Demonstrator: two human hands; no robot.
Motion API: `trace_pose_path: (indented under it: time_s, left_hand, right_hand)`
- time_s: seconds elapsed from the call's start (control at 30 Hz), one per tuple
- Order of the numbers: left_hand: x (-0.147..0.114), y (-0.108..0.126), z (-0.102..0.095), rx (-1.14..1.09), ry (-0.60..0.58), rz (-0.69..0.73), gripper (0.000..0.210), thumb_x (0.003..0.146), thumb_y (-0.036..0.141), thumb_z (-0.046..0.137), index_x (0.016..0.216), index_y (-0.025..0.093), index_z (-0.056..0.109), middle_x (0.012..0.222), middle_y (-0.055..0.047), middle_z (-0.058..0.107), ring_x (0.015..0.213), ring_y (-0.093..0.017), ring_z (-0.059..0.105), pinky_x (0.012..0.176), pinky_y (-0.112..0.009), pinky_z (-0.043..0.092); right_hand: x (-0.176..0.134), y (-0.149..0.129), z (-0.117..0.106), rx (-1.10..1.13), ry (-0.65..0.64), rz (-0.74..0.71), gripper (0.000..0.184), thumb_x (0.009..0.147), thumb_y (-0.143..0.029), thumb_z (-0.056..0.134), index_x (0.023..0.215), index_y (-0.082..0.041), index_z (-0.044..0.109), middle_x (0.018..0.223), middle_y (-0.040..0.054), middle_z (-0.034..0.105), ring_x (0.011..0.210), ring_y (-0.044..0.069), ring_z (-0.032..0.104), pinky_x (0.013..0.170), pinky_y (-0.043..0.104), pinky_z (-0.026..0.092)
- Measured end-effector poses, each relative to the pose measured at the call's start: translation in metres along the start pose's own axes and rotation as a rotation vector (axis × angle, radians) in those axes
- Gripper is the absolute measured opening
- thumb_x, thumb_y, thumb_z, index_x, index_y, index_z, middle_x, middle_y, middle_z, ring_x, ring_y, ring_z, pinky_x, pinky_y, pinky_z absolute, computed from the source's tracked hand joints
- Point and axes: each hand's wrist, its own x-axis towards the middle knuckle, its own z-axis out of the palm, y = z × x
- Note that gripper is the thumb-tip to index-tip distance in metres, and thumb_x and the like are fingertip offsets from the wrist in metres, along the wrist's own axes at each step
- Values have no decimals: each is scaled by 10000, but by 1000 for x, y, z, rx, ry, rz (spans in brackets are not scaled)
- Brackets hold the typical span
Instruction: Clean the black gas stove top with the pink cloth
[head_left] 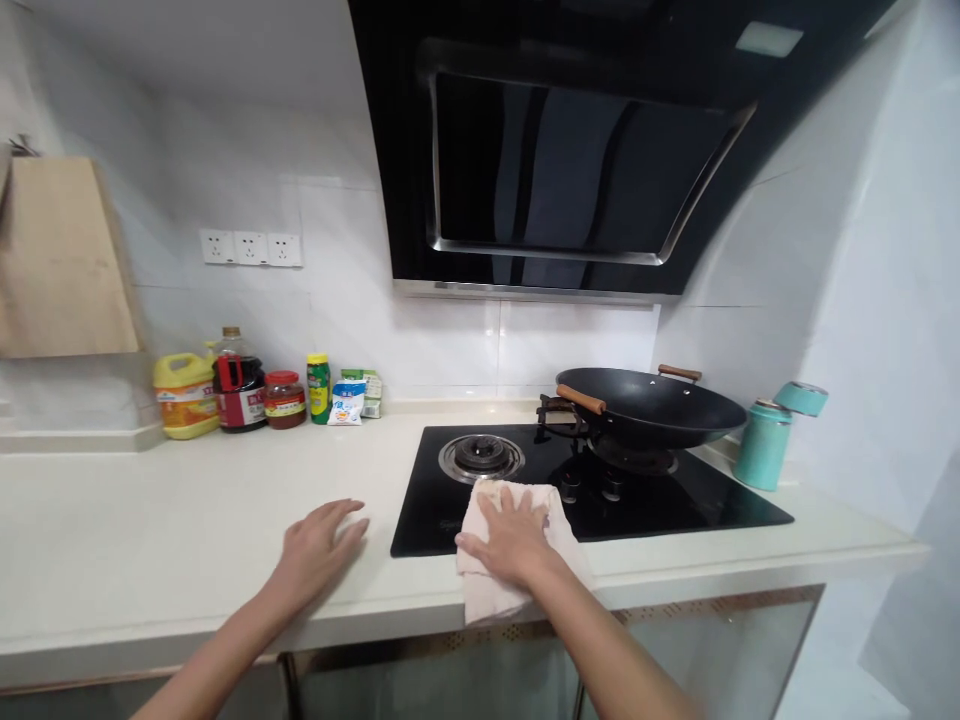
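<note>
"Where's the cloth (pixel 480 592)?"

"Across the front edge of the black stove (pixel 705 500), just in front of the left burner (pixel 482 457). Its near end drapes over the front edge of the bench (pixel 187 530)."

"And the right hand (pixel 511 535)?"

"Palm down on top of the cloth, fingers spread wide."

"What about the left hand (pixel 319 545)?"

"It's left of the stove, over the bench, thumb and fingers apart in a loose curve. I can't tell whether its underside touches the surface."

"Anything else on the stove?"

"A black wok (pixel 652 415) sits over the right side, with two wooden handles. Two knobs (pixel 612 488) are in front of it, to the right of the cloth."

"And around it?"

"A teal canister (pixel 763 448) on the right. Back left, a yellow jug (pixel 185 397), a dark bottle (pixel 240 405), a red-lidded jar (pixel 285 402), a green bottle (pixel 319 390) and small packets (pixel 347 403)."
</note>
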Motion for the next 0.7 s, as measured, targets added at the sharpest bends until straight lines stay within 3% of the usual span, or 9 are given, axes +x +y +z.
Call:
trace_pose_path:
  time_s: [0.07,0.17,0.27,0.47,0.7]
  left_hand:
    - [-7,-20,-4,77,-30,-62,523,931,523,388,1254,237,685,1372,-105,668,1317,-328,572,1090,-540,411]
    - [-17,-33,-3,127,-95,-83,524,935,537,360,1201,264,720,1387,-96,662,1334,-321,559,1072,-529,413]
    - [-23,-35,0,137,-103,-63,516,938,541,362,1186,284,734,1390,-91,664,1327,-307,565,1064,-511,415]
    - [-28,-36,8,147,-54,-13,521,923,557,402,1210,272,731,1379,-108,664,1321,-329,567,1050,-529,437]
    - [-34,-49,23,118,72,83,462,914,609,476,1122,318,769,1276,-59,731,1270,-333,615,1039,-507,488]
  right_hand:
    - [6,-6,-6,-8,2,-37,910,851,-878,351,1591,-350,311,1697,122,187,1515,527,112,1142,742,55]
    - [13,1,-13,-26,71,-92,611,943,-677,428,1445,-337,506,1572,92,422,1442,405,347,1157,637,204]
    - [25,17,-17,-49,125,-43,393,989,-425,426,1319,-271,573,1415,103,549,1326,298,481,1104,500,345]
    - [76,46,-17,-93,186,241,383,966,-215,418,1322,-138,535,1370,214,534,1290,317,517,1067,466,370]
    - [159,75,-31,-108,139,502,429,909,-263,551,1312,-115,535,1312,252,592,1257,364,574,1034,550,407]
